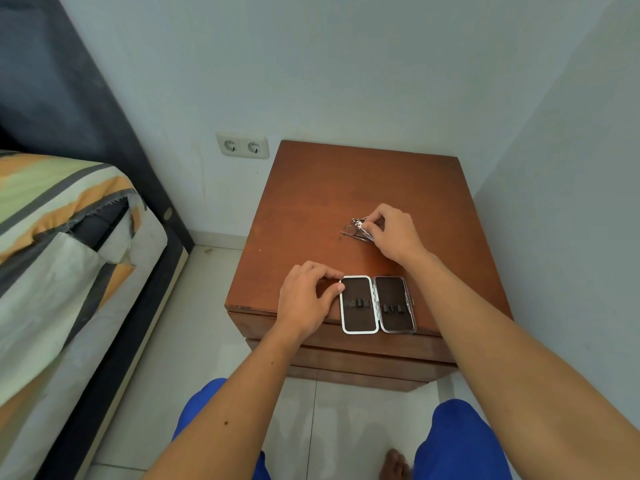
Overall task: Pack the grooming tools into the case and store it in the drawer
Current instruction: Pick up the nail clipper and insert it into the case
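Note:
A small metal-rimmed case lies open flat near the front edge of the brown nightstand, its two dark halves showing empty elastic loops. My left hand rests beside the case's left half, thumb touching its rim. Further back lies a small pile of silver grooming tools. My right hand is on that pile, fingertips pinched on one of the tools. The drawers below the top are shut.
A bed with a striped cover stands to the left, with tiled floor between it and the nightstand. A double wall socket sits behind the nightstand. A wall runs close on the right. My knees in blue shorts are below.

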`<state>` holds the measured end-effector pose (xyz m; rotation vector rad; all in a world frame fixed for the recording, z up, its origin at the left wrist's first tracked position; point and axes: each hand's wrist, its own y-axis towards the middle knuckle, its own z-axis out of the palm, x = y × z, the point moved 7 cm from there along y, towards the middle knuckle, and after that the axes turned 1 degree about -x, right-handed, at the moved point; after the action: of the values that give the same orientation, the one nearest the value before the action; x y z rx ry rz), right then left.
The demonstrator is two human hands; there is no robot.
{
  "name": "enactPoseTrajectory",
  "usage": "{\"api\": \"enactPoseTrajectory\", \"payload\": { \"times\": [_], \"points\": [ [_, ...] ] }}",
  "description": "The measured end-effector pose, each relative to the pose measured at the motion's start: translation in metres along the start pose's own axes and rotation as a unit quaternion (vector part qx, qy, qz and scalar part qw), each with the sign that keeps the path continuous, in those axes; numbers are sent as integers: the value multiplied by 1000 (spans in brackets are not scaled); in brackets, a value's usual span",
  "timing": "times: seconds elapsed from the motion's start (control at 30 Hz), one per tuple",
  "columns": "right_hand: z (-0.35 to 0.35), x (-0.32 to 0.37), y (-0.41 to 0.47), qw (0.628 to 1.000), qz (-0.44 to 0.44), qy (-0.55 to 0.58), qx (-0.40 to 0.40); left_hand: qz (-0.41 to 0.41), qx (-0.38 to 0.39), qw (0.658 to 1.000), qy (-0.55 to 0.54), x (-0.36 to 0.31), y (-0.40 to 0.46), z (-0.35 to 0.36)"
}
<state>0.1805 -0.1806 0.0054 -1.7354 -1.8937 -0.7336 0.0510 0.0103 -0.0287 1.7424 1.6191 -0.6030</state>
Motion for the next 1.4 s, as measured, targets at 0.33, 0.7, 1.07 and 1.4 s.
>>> {"api": "enactPoseTrajectory", "payload": {
  "times": [0.33, 0.7, 1.07, 1.4],
  "points": [
    [-4, -4, -13, 1000, 8, -12, 15, 3, 3, 1000, 3, -1, -1, 0],
    [-10, -18, -34, 987, 49, 152, 31, 8, -3, 1000, 7, 0, 0, -1],
    [-15, -25, -94, 969, 49, 224, 93, 9, 2, 1000, 7, 1, -1, 0],
    [-17, -26, -111, 986, 15, 114, 125, 12, 4, 1000, 15, -2, -1, -2]
  ]
}}
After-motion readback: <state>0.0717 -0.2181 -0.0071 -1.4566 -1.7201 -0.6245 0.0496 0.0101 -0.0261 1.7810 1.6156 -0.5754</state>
